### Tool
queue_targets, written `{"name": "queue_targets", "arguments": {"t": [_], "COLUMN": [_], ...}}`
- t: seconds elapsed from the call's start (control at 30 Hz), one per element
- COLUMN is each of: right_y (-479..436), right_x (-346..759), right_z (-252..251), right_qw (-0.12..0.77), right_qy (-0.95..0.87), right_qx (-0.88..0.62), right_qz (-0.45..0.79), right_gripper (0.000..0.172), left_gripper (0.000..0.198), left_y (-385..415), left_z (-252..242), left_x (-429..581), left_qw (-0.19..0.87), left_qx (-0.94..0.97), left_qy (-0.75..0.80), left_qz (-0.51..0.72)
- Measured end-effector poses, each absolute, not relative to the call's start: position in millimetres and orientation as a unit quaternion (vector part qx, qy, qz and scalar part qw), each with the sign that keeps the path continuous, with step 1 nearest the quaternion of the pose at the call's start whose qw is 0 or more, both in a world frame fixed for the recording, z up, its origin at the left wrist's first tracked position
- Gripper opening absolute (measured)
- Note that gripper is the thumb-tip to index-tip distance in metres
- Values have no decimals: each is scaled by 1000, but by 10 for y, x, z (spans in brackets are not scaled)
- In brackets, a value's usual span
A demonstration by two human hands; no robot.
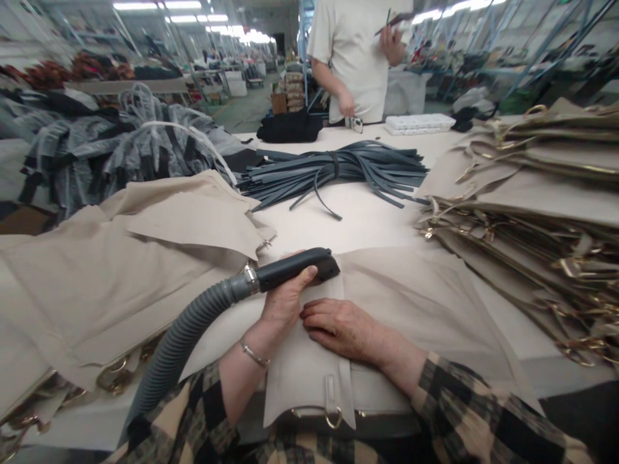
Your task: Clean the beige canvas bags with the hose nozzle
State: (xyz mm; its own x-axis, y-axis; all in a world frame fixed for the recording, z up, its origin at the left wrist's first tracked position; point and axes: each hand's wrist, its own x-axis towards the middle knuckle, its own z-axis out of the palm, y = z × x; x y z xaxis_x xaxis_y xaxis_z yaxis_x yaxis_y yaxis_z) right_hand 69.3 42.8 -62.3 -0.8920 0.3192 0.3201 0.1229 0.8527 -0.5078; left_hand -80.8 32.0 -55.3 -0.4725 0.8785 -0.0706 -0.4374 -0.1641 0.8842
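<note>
My left hand [284, 299] is wrapped round the black hose nozzle [294, 267], its thumb along the top. A ribbed grey hose [188, 325] runs from the nozzle down to the lower left. Under both hands lies a beige bag piece [411, 290], with a strap tab and gold ring [333, 415] at its near edge. My right hand [341, 325] rests on the piece just right of my left hand, palm down, fingers stretched out and slightly bent, holding nothing. The nozzle's mouth points right, close above the beige material.
Beige bag pieces [193, 212] are heaped at left, and a tall stack of them with gold fittings [532, 238] stands at right. A tied bundle of dark blue strips [333, 167] lies ahead. Plastic-wrapped goods [145, 135] fill the back left. A person [355, 58] stands across the table.
</note>
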Motion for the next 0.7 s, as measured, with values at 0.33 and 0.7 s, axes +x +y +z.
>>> {"name": "queue_targets", "arguments": {"t": [0.33, 0.7], "right_y": [483, 935], "right_x": [660, 553], "right_z": [-650, -642], "right_qw": [210, 200], "right_qy": [-936, -889], "right_qx": [-127, -221], "right_qz": [253, 347], "right_gripper": [14, 15], "left_gripper": [43, 47], "left_y": [353, -473], "left_z": [-541, -78], "left_x": [-709, -1591], "left_qw": [462, 418], "left_qx": [219, 220], "left_qy": [455, 452], "left_qz": [729, 757]}}
